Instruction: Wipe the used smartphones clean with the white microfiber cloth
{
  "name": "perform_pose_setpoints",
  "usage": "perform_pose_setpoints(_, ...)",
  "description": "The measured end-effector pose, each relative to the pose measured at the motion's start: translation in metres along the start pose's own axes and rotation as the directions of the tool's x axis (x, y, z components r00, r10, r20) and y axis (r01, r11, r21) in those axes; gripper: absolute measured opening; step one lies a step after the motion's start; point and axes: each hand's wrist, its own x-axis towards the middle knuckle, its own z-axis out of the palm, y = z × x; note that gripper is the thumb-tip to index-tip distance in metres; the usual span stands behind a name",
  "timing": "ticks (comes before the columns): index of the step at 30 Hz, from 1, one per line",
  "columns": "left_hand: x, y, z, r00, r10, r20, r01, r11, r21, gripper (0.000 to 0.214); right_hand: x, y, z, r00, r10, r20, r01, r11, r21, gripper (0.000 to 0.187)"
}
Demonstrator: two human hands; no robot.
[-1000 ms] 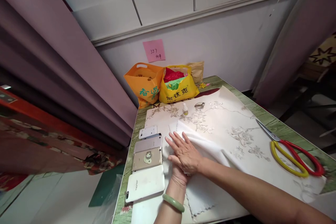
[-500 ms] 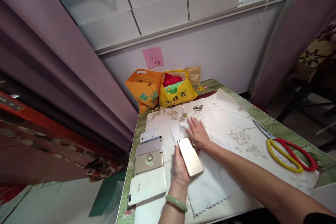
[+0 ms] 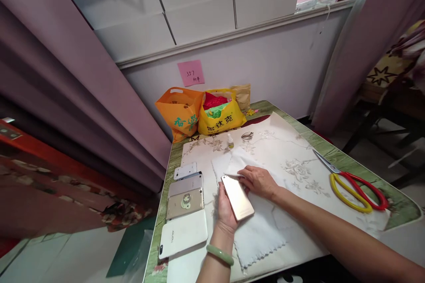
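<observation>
A gold smartphone [image 3: 237, 198] lies back side up in my left hand [image 3: 226, 208], whose fingers wrap its left edge and underside. A green bangle [image 3: 220, 254] circles that wrist. My right hand [image 3: 259, 181] is closed at the phone's upper right, pinching a fold of the white cloth [image 3: 260, 234] by the phone's top edge. The cloth spreads under both hands, with a wavy-cut border. Just beyond it stand a small white bottle [image 3: 230, 141] and a pair of glasses [image 3: 247, 135]. The tips of my right fingers are partly hidden.
Several phones line the table's left side, a white one [image 3: 183, 234] nearest. Scissors [image 3: 352, 185] with red and yellow handles lie at the right. An orange bag [image 3: 179, 112] and a filled yellow bag [image 3: 221, 117] stand at the back by the wall.
My right hand has gone from lying flat on the cloth to gripping a fold of it, drawn nearer the phone's top. My left hand still holds the phone.
</observation>
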Motion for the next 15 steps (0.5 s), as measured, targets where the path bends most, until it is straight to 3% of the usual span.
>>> perform_pose_setpoints(4, -0.001, 0.0, -0.001, 0.999, 0.032, 0.013, -0.032, 0.999, -0.019, 0.047, -0.002, -0.002, -0.012, 0.989, 0.121, -0.088, -0.116, 0.991, 0.062, 0.03)
perform_pose_setpoints(6, -0.002, 0.001, -0.001, 1.0, 0.005, 0.006, -0.004, 1.0, -0.006, 0.047, -0.012, -0.004, -0.026, 0.993, 0.071, -0.099, -0.059, 0.992, 0.11, 0.03)
perform_pose_setpoints(9, -0.005, 0.003, -0.001, 0.994, -0.111, -0.017, 0.112, 0.993, 0.033, 0.052, -0.028, -0.012, -0.043, 0.984, -0.14, 0.109, 0.102, 0.948, 0.301, 0.031)
perform_pose_setpoints(11, -0.007, 0.004, -0.001, 0.986, -0.166, -0.021, 0.167, 0.985, 0.05, 0.056, -0.03, -0.018, -0.044, 0.974, -0.166, 0.155, 0.087, 0.904, 0.42, 0.037)
perform_pose_setpoints(13, -0.009, 0.005, -0.001, 0.987, -0.16, -0.03, 0.161, 0.986, 0.047, 0.054, -0.023, -0.022, -0.034, 0.999, -0.038, 0.026, 0.023, 0.907, 0.421, 0.041)
perform_pose_setpoints(15, -0.009, 0.004, 0.0, 0.991, -0.124, -0.049, 0.126, 0.991, 0.04, 0.048, -0.009, -0.025, -0.018, 0.99, 0.049, -0.134, 0.0, 0.94, 0.342, 0.039)
